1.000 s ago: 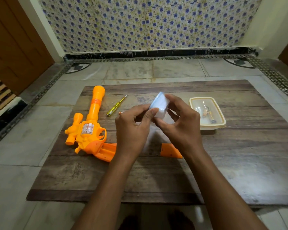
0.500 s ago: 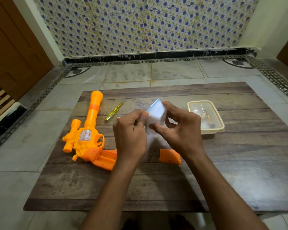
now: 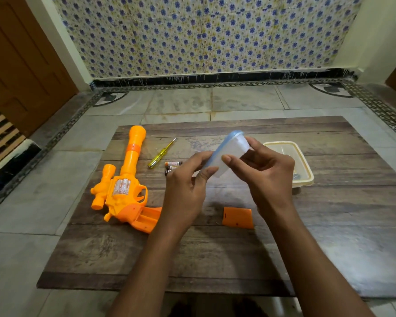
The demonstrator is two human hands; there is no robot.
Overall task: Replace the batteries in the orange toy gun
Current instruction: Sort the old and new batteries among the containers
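The orange toy gun (image 3: 126,184) lies on the wooden board (image 3: 215,259), barrel away from me, its grip compartment open. Its orange battery cover (image 3: 237,218) lies loose near the middle. Up to three small batteries (image 3: 172,166) lie behind my left hand. Both hands hold a small translucent white container with a blue lid (image 3: 229,154) above the board, tilted on its side. My right hand (image 3: 265,172) grips the container's body. My left hand (image 3: 188,184) pinches the lid's lower edge with thumb and fingers.
A yellow-handled screwdriver (image 3: 161,153) lies right of the gun's barrel. A cream open tray (image 3: 304,179) with small metal items stands at the right. The board rests on a tiled floor; a patterned wall is behind, a wooden door at the left.
The container has tilted further, its blue lid now facing left and up. My left hand has slid lower along the lid edge, uncovering the batteries on the board.
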